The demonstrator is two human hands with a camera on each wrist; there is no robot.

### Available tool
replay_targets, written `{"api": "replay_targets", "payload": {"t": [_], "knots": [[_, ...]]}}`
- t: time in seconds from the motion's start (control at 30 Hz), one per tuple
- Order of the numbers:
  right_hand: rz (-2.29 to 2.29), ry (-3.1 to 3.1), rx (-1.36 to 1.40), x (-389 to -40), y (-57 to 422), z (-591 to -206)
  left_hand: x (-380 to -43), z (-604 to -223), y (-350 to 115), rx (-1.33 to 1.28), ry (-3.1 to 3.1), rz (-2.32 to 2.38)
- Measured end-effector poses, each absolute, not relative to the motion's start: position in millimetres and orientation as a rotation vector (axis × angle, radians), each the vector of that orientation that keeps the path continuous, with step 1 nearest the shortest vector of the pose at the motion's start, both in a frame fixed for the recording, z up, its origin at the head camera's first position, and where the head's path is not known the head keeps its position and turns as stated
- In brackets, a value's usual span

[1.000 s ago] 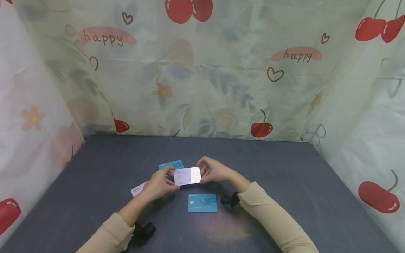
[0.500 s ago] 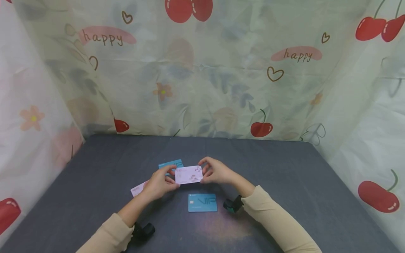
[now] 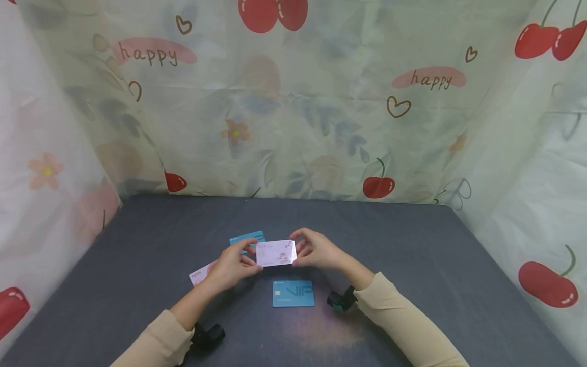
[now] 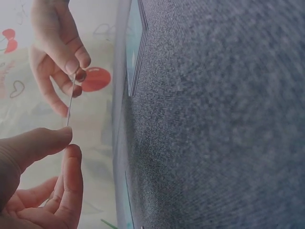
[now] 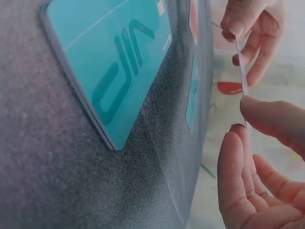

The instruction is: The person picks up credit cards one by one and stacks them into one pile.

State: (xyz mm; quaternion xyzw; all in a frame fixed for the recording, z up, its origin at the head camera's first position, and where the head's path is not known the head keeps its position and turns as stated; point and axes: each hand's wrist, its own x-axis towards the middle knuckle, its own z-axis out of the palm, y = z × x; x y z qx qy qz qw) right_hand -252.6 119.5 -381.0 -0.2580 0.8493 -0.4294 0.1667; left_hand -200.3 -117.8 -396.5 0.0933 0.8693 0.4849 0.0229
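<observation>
A pink printed card [image 3: 276, 253] is held up above the table, spanning the gap between both hands. My left hand [image 3: 233, 262] pinches its left edge between thumb and fingers. At the opposite edge my right hand [image 3: 318, 248] pinches it the same way. Both wrist views show the card edge-on as a thin line. Nearer the body lies a blue VIP card [image 3: 293, 294]; in the right wrist view its edge is layered, like a small stack [image 5: 124, 62]. Behind the left fingers lies another blue card [image 3: 247, 238], partly hidden. A second pink card [image 3: 199, 275] sits partly under the left hand's outline.
The dark grey cloth-covered table [image 3: 390, 244] reaches back to a printed curtain [image 3: 293, 127] with cherries and "happy" lettering. Similar curtain hangs at both sides. Black wrist cameras [image 3: 341, 299] sit below each wrist, close over the tabletop.
Both hands have shifted slightly right with the pink card. Its tilt has altered: the bright glare across its face is gone and the print shows.
</observation>
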Motion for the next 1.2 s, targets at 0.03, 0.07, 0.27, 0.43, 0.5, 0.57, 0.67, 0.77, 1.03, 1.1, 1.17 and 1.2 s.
{"api": "replay_targets", "payload": {"t": [0.03,0.07,0.27,0.43,0.5,0.57,0.67,0.77,1.03,1.1,1.17,1.2], "knots": [[-1.224,2.42,-0.735,-252.0,119.9,-380.9,-200.0,-396.2,-117.9,0.29,2.685,1.505],[-1.225,2.422,-0.732,-251.3,120.2,-380.9,-199.7,-396.0,-118.2,0.293,2.677,1.509],[-1.221,2.442,-0.717,-246.4,122.0,-379.8,-197.7,-394.8,-119.0,0.304,2.624,1.529],[-1.22,2.462,-0.724,-244.0,124.8,-380.0,-196.2,-392.8,-117.5,0.295,2.597,1.539],[-1.219,2.466,-0.729,-243.6,125.9,-380.6,-195.8,-391.8,-117.2,0.293,2.588,1.541],[-1.224,2.463,-0.729,-242.8,126.4,-380.8,-195.9,-391.5,-117.0,0.289,2.579,1.544],[-1.233,2.458,-0.73,-241.9,127.3,-380.7,-195.7,-390.9,-116.8,0.294,2.57,1.544],[-1.245,2.454,-0.733,-240.9,128.1,-380.6,-195.8,-390.8,-116.8,0.304,2.565,1.545],[-1.259,2.457,-0.724,-236.5,130.8,-379.5,-195.0,-390.3,-114.9,0.302,2.555,1.542],[-1.255,2.46,-0.717,-235.1,131.2,-379.0,-194.4,-389.9,-113.7,0.286,2.552,1.538],[-1.249,2.467,-0.705,-234.1,131.8,-379.3,-193.9,-390.1,-113.0,0.285,2.549,1.54],[-1.246,2.471,-0.7,-233.6,132.0,-379.4,-194.0,-390.8,-112.9,0.291,2.548,1.543]]}}
